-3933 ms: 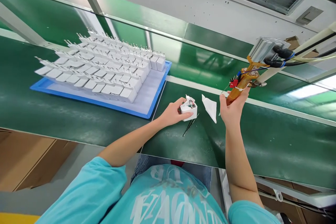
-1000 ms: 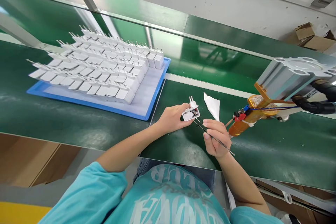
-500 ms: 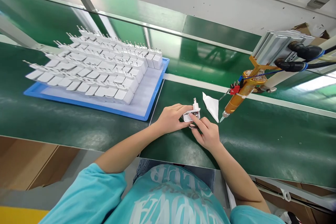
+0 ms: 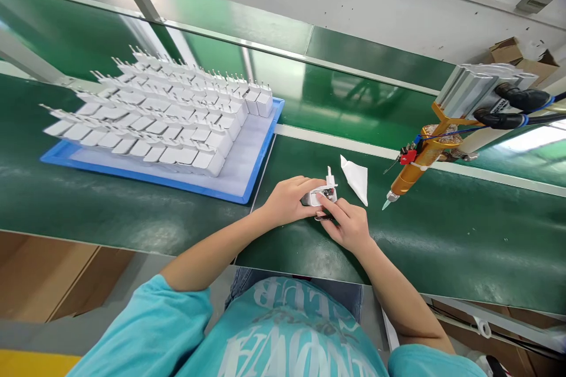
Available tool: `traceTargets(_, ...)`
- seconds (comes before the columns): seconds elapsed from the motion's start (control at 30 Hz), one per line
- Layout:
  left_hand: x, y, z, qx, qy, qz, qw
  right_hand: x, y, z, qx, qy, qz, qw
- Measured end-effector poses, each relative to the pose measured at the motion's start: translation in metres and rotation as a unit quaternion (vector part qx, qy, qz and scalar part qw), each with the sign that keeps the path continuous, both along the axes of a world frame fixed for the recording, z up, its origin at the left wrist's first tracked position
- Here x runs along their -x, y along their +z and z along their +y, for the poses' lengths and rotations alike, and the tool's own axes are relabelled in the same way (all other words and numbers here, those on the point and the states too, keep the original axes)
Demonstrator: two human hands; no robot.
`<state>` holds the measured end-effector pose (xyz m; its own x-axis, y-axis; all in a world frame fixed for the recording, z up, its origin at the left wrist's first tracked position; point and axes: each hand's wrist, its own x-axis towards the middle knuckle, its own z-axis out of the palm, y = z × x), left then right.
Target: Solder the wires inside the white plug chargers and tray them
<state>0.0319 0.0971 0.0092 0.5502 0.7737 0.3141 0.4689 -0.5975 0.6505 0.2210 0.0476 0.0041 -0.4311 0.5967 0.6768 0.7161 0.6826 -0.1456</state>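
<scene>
While the green bench (image 4: 442, 247) spans the scene, a blue tray (image 4: 145, 178) takes up its left side, packed with white plugs (image 4: 177, 112) in slanting rows. On the right hangs the gold dispenser (image 4: 413, 174), its nozzle apart from both hands; it has swung slightly farther right in the last half second. The left hand (image 4: 289, 200) grips an open white case (image 4: 312, 198) at the middle of the bench, pins pointing to the far side. The right hand (image 4: 351, 224) meets it from the right, forefinger at the opening. A second ago tweezers (image 4: 325, 218) reached toward that opening; now they lie tucked in the right hand's grip and the bare fingertip is there instead, which suggests the work has passed from picking to pressing by finger. A folded white paper (image 4: 355, 179) lies just beyond, to the right.

The dispenser's hoses run off the right edge. Most of the tweezers is lost under the right hand, the left fingers cover part of the case, and what the fingertip touches among the tiny wires (image 4: 329, 192) cannot be told.
</scene>
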Motion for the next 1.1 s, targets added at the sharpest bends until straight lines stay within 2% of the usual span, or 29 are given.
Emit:
traceTargets(0.2,0.0006,0.0094,0.0000,-0.012,0.004,-0.067,0.998,0.0014,-0.0003,0.0000,0.023,0.010,0.014,1.000)
traceTargets(0.43,-0.0008,0.0074,-0.0005,-0.006,-0.007,-0.034,0.999,-0.0009,-0.0005,-0.0004,0.022,0.005,-0.016,1.000)
traceTargets(0.77,0.0004,0.0094,-0.0006,0.075,-0.019,-0.050,0.996,0.0010,0.0027,-0.0026,0.018,0.028,0.004,0.999)
traceTargets(0.9,0.0035,0.0100,0.0023,0.071,-0.029,-0.062,0.995,0.0059,-0.0002,-0.0052,0.026,0.026,0.017,0.999)
traceTargets(1.1,0.0058,0.0104,0.0020,0.059,-0.041,-0.056,0.996,0.0045,0.0001,-0.0083,0.015,0.022,-0.026,0.999)
